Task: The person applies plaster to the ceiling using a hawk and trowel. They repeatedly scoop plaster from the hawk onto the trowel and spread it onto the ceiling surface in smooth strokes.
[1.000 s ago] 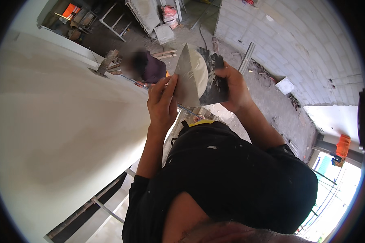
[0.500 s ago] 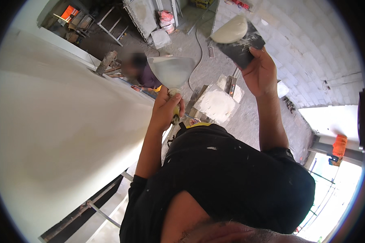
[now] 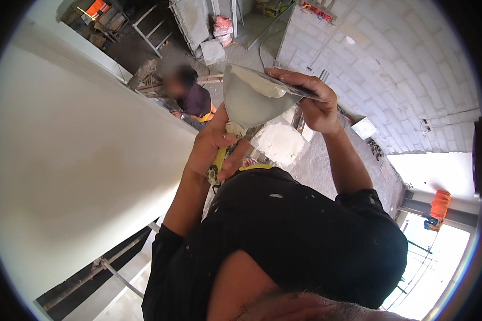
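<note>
My left hand (image 3: 211, 147) is closed on the yellow, putty-smeared handle (image 3: 218, 163) of a wide scraper, whose pale triangular blade (image 3: 251, 107) points up. My right hand (image 3: 321, 109) grips a flat plastering blade (image 3: 310, 94) from its far side, thumb and fingers on either face. This second blade is tilted almost edge-on, its edge against the scraper's top. A band of off-white putty (image 3: 270, 85) lies where the two tools meet, partly screening which surface carries it.
A co-worker (image 3: 193, 99) crouches below left beside a smooth wall (image 3: 75, 150). A putty-covered board (image 3: 278, 139) lies beneath my hands. Farther off are a block wall (image 3: 369, 64), ladder (image 3: 147, 29), pink sacks (image 3: 222, 29), orange cloth (image 3: 440, 203) by a bright opening, and metal bars (image 3: 123, 278) at lower left.
Half a second ago the tools were apart; my right hand has since come down and inward, bringing its blade onto the scraper. My left hand has shifted slightly left and loosened some fingers.
</note>
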A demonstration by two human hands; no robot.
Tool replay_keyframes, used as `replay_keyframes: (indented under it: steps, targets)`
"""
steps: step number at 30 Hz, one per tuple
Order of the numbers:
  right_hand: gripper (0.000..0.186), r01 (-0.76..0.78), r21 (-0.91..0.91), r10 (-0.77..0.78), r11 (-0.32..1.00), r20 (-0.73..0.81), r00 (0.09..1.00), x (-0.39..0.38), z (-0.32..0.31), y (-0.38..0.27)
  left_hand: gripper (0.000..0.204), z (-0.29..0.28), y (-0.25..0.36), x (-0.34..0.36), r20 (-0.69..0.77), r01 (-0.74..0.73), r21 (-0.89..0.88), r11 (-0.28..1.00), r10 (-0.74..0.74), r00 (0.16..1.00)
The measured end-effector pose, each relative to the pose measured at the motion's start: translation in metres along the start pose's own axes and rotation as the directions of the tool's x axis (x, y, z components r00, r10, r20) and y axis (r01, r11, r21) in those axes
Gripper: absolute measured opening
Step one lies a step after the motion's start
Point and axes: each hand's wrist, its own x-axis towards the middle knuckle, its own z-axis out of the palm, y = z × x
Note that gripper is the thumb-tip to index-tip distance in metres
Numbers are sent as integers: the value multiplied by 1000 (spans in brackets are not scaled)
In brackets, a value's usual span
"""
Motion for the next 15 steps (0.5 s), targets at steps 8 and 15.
replay_keyframes:
  steps: [8, 15]
  targets:
    - [57, 168, -169, -149, 971, 119, 982, -16, -10, 29, 85, -4, 0, -12, -99, 55, 206, 977, -35, 994]
    - [50, 7, -587, 81, 810, 124, 989, -37, -27, 18, 87, -5, -7, -12, -149, 119, 278, 953, -80, 986]
